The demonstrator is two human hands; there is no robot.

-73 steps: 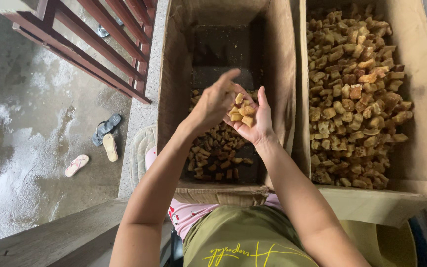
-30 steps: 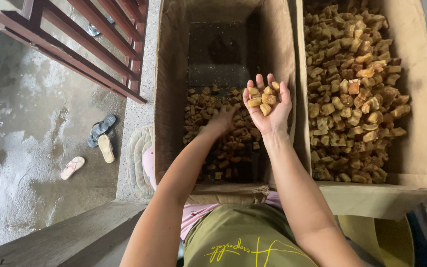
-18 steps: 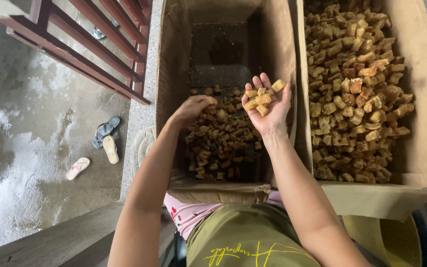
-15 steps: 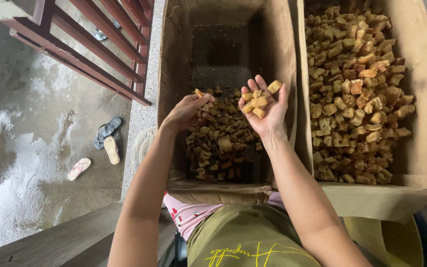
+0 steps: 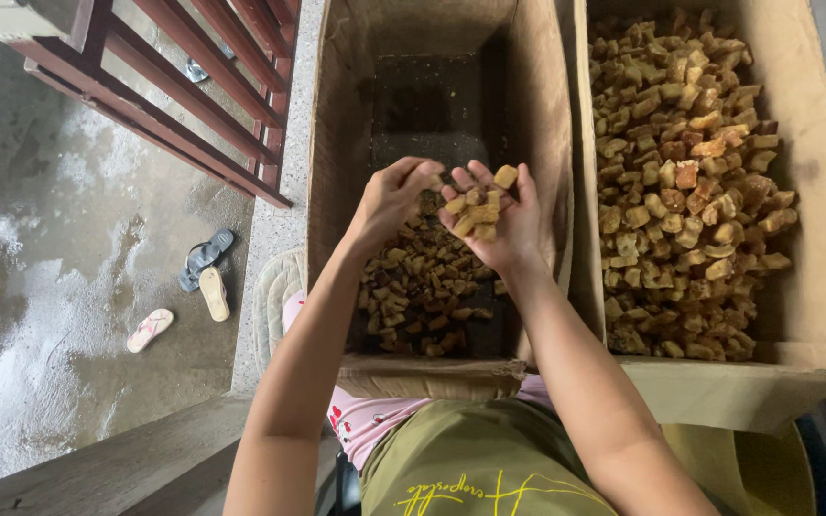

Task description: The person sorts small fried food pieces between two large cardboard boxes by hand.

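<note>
Two cardboard boxes stand side by side below you, and your hands meet over the left box (image 5: 336,143). Your right hand (image 5: 494,225) lies palm up, fingers spread open, cupping a small heap of yellowish-brown chunks (image 5: 475,205); one chunk sits out near your fingertips, the rest rest across your palm. Your left hand (image 5: 394,196) comes in from the left, fingers curled loosely downward, its fingertips just at the edge of that heap, touching or nearly touching the nearest piece. You cannot tell whether it pinches a chunk, since the fingertips hide what is under them.

Beneath both hands, the left box holds a shallow layer of darker brown pieces (image 5: 423,296) gathered at the near end, with bare dark bottom showing at the far end. The right box (image 5: 824,239) is just beside your right wrist, separated from it by the two touching cardboard walls, and it is filled with paler, golden chunks (image 5: 690,191).

To your left, a red railing (image 5: 193,96) runs diagonally, and past it, on the wet concrete floor (image 5: 40,287), lie several sandals (image 5: 205,277). Your lap shows at the bottom, in an olive shirt (image 5: 470,459).
</note>
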